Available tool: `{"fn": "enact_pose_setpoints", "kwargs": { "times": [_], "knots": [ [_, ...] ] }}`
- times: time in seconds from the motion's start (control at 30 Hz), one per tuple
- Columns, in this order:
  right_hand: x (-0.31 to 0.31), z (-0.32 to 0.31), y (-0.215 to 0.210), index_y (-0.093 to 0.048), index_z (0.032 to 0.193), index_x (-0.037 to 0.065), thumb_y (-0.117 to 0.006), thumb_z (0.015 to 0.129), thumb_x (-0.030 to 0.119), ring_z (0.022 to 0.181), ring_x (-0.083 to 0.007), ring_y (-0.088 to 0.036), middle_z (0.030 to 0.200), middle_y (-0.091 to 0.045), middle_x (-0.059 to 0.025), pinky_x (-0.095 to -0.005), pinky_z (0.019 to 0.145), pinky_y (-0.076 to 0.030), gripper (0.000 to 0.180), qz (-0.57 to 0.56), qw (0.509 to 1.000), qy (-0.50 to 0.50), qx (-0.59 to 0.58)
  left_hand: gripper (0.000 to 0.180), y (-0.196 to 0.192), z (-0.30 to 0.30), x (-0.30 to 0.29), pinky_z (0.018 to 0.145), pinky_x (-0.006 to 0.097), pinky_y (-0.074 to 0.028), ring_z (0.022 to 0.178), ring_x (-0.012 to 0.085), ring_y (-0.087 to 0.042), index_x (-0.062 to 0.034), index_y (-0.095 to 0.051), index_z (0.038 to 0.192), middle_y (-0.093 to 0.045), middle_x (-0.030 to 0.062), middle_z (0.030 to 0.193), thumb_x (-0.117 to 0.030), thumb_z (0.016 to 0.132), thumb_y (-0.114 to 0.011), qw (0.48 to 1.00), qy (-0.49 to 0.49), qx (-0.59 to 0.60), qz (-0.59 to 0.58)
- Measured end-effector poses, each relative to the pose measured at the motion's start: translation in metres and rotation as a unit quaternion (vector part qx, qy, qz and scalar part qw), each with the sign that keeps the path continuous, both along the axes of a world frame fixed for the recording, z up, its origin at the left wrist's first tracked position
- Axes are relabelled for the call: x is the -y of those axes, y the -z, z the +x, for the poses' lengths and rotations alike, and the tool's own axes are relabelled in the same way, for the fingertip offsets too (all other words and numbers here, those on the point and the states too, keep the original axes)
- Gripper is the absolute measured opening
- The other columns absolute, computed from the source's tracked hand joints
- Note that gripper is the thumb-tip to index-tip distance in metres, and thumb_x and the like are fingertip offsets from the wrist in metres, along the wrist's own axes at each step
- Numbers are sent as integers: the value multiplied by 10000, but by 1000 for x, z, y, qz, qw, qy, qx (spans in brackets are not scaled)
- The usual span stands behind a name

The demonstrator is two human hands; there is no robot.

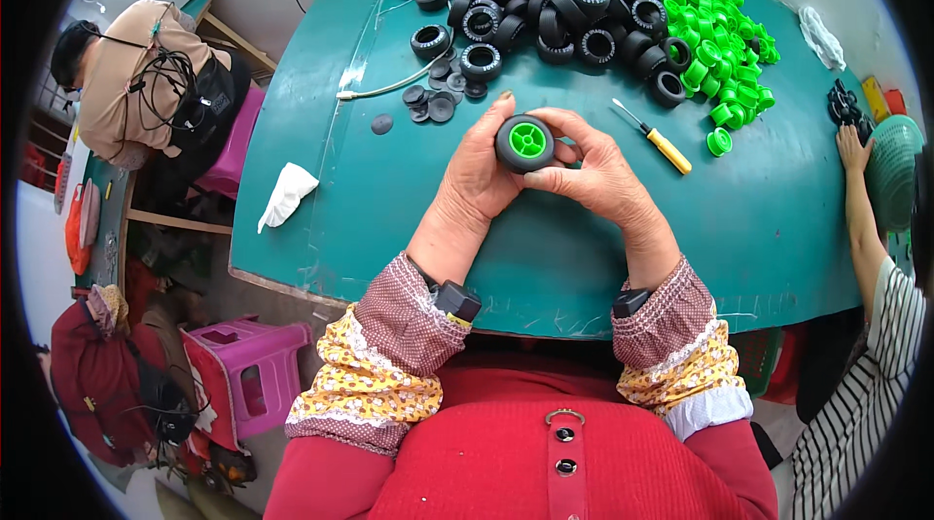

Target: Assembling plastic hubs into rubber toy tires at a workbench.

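Observation:
Between both hands is a small toy wheel (528, 141), a black rubber tyre around a green spoked hub, held over the near middle of the green table. My left hand (479, 162) grips its left side, thumb up along the tyre. My right hand (595, 165) pinches it from the right, with the fingers curled over the top edge and the thumb below. To the right of the hands lies a screwdriver (666, 145) with a yellow handle. Flat black discs (441, 108) are scattered just beyond my left hand.
A heap of black tyres (555, 4) covers the table's far side, beside a pile of green hubs (720, 43). A crumpled white tissue (289, 196) lies at left. At right, a co-worker's hand (853, 148) reaches by a green basket (895, 165). Purple stools (255, 364) stand left.

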State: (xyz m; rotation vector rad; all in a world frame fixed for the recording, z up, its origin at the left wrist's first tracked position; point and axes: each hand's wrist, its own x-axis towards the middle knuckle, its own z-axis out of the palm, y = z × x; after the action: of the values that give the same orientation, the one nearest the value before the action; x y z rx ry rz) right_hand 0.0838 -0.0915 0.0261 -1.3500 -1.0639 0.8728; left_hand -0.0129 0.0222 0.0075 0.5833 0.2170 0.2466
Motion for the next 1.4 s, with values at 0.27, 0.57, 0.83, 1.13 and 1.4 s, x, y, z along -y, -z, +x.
{"fn": "enact_pose_setpoints", "kwargs": {
  "times": [0.27, 0.57, 0.83, 1.13, 1.4],
  "knots": [
    [-2, -5, 6, -509, 1106, 58, -745, 589, 149, 1005, -273, -492, 1065, -525, -118, -345, 876, -399, 576, 33, 969, 66, 236, 421, 4, 2, 2, 576, 325, -537, 652, 260, -609, 62, -486, 932, -583, 183, 762, -320, 914, -311, 999, -31, -31, -9],
    [-3, -8, 6, -490, 1122, 62, -738, 577, 125, 949, -249, -517, 1049, -525, -114, -320, 827, -422, 603, 10, 971, 62, 230, 373, 4, 0, 6, 581, 326, -545, 671, 241, -611, 37, -482, 929, -575, 157, 799, -322, 902, -384, 999, -36, -21, -30],
    [-6, -18, 12, -435, 1199, 57, -721, 590, 117, 884, -209, -546, 1046, -524, -113, -298, 772, -452, 676, 23, 978, 77, 194, 186, -7, -2, 13, 446, 246, -434, 513, 160, -530, -42, -526, 775, -540, 77, 651, -216, 806, -470, 988, -127, -72, 53],
    [-7, -18, 11, -466, 1171, 34, -702, 580, 130, 965, -278, -550, 1040, -544, -159, -329, 824, -444, 644, 28, 971, 88, 221, 190, -7, -1, 14, 442, 235, -441, 530, 141, -545, -44, -548, 804, -542, 64, 673, -229, 806, -507, 977, -161, -117, 73],
    [-6, -13, -2, -467, 1168, 28, -669, 598, 96, 942, -221, -573, 1045, -556, -141, -300, 811, -447, 609, -56, 982, 72, 165, 160, -8, 2, 13, 482, 275, -477, 587, 168, -561, -50, -498, 872, -544, 67, 733, -205, 833, -490, 984, -153, -90, 21]
  ]
}}
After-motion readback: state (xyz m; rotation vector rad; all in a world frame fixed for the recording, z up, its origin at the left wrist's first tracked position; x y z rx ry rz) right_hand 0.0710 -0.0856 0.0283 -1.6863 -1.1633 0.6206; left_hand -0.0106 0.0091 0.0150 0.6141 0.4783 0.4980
